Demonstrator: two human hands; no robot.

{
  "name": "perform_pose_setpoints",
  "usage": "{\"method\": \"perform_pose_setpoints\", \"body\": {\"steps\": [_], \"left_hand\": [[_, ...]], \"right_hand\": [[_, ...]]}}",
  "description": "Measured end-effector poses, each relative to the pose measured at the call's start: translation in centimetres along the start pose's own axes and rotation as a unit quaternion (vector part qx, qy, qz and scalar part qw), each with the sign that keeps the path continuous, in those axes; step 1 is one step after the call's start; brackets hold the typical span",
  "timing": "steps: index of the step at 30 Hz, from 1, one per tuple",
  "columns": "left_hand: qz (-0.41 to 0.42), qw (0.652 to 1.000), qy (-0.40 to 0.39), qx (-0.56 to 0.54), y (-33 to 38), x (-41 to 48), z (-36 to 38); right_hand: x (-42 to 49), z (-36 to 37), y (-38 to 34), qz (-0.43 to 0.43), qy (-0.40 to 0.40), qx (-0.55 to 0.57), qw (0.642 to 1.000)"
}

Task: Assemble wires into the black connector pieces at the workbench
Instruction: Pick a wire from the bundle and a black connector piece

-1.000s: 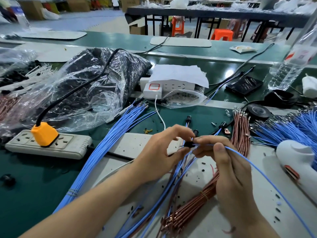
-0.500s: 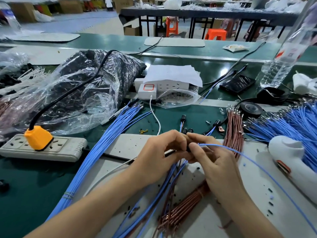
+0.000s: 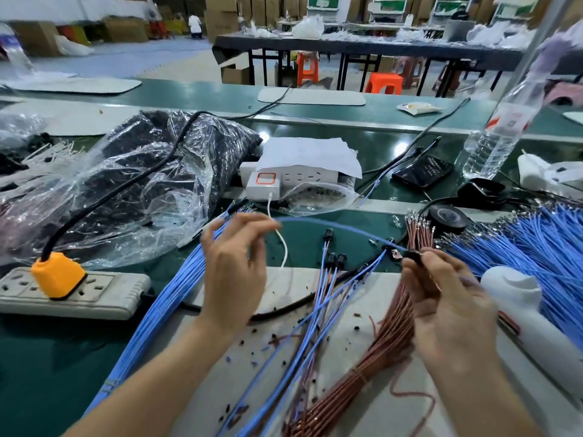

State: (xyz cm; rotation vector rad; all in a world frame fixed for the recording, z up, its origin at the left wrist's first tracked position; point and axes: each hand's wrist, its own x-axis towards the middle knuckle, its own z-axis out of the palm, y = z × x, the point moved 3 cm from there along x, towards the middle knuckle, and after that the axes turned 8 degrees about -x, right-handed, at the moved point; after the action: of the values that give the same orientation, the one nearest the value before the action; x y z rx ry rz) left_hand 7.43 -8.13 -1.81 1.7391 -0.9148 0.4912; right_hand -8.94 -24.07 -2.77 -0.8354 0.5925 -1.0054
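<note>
Since the earlier frames the two hands have drawn apart, and the head view has shifted. Left hand [image 3: 235, 272] is raised over the green table [image 3: 38, 357], its thumb and forefinger pinching one end of a single blue wire [image 3: 331, 224], though blur softens the grip. That wire arcs across to the black connector [image 3: 414, 257], which the right hand [image 3: 448, 307] pinches at its fingertips above the copper-brown wire bundle [image 3: 394, 329]. A thick bundle of blue wires [image 3: 170, 304] runs under the left wrist. Between the hands lie finished leads with black connector ends [image 3: 335, 259] on the table. Further left, an orange plug [image 3: 56, 274] sits in a grey power strip [image 3: 104, 294].
</note>
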Motion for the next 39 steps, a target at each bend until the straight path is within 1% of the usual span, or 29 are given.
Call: {"method": "perform_pose_setpoints", "body": {"steps": [2, 4, 6, 7, 8, 9, 10, 11, 12, 13, 14, 15, 17, 18, 20, 21, 24, 28, 33, 39], "left_hand": [[-0.103, 0.992, 0.058, 0.051, -1.6, 1.0, -0.9], [-0.201, 0.975, 0.077, 0.064, -3.2, 1.3, -1.4], [-0.233, 0.966, 0.09, 0.069, -3.7, 1.2, -1.5], [-0.225, 0.967, 0.096, 0.068, -3.6, 1.1, -1.5], [-0.197, 0.973, 0.099, 0.069, -3.1, 1.0, -1.5], [-0.145, 0.982, 0.098, 0.07, -2.2, 1.0, -1.5], [-0.076, 0.991, 0.089, 0.063, -1.2, 0.9, -1.3], [-0.003, 0.997, 0.066, 0.035, -0.1, 0.7, -0.9], [0.059, 0.998, 0.023, -0.011, 1.1, 0.2, -0.3], [0.102, 0.993, -0.033, -0.055, 2.1, -0.4, 0.3], [0.126, 0.984, -0.089, -0.088, 3.1, -1.1, 0.9], [0.135, 0.976, -0.131, -0.11, 3.9, -1.8, 1.5], [0.128, 0.963, -0.18, -0.156, 4.5, -2.9, 2.4], [0.111, 0.958, -0.191, -0.181, 4.5, -3.3, 2.5], [0.067, 0.954, -0.196, -0.216, 4.0, -3.4, 2.5], [0.053, 0.953, -0.199, -0.223, 3.7, -3.3, 2.5], [0.03, 0.947, -0.214, -0.239, 3.2, -3.1, 2.7], [-0.02, 0.941, -0.215, -0.261, 3.0, -3.0, 2.7], [-0.015, 0.938, -0.226, -0.262, 2.9, -3.0, 2.7], [-0.001, 0.942, -0.228, -0.246, 3.3, -2.9, 2.5]], "right_hand": [[0.6, -0.7, -0.6, 0.003, 0.054, 0.035, 0.998], [0.7, -1.2, -0.5, -0.004, 0.083, 0.033, 0.996], [0.5, -1.3, -0.4, -0.026, 0.1, 0.006, 0.995], [0.4, -1.3, -0.4, -0.051, 0.104, -0.022, 0.993], [0.1, -1.2, -0.6, -0.089, 0.103, -0.064, 0.989], [-0.3, -1.0, -0.9, -0.141, 0.095, -0.123, 0.978], [-0.8, -0.6, -1.2, -0.2, 0.078, -0.193, 0.957], [-1.4, -0.2, -1.3, -0.26, 0.049, -0.262, 0.928], [-2.1, 0.3, -1.3, -0.313, 0.012, -0.321, 0.894], [-2.8, 0.8, -1.0, -0.358, -0.025, -0.368, 0.858], [-3.5, 1.3, -0.5, -0.396, -0.061, -0.396, 0.826], [-4.1, 1.8, 0.1, -0.424, -0.089, -0.407, 0.804], [-5.0, 2.4, 1.1, -0.455, -0.126, -0.402, 0.785], [-5.3, 2.6, 1.4, -0.457, -0.138, -0.398, 0.783], [-5.5, 2.7, 1.8, -0.443, -0.152, -0.391, 0.792], [-5.4, 2.8, 1.8, -0.438, -0.154, -0.393, 0.794], [-5.1, 2.8, 1.8, -0.438, -0.145, -0.416, 0.784], [-5.1, 2.8, 1.9, -0.423, -0.151, -0.406, 0.796], [-5.3, 2.6, 1.5, -0.425, -0.148, -0.412, 0.792], [-5.2, 2.5, 1.6, -0.374, -0.154, -0.4, 0.823]]}}
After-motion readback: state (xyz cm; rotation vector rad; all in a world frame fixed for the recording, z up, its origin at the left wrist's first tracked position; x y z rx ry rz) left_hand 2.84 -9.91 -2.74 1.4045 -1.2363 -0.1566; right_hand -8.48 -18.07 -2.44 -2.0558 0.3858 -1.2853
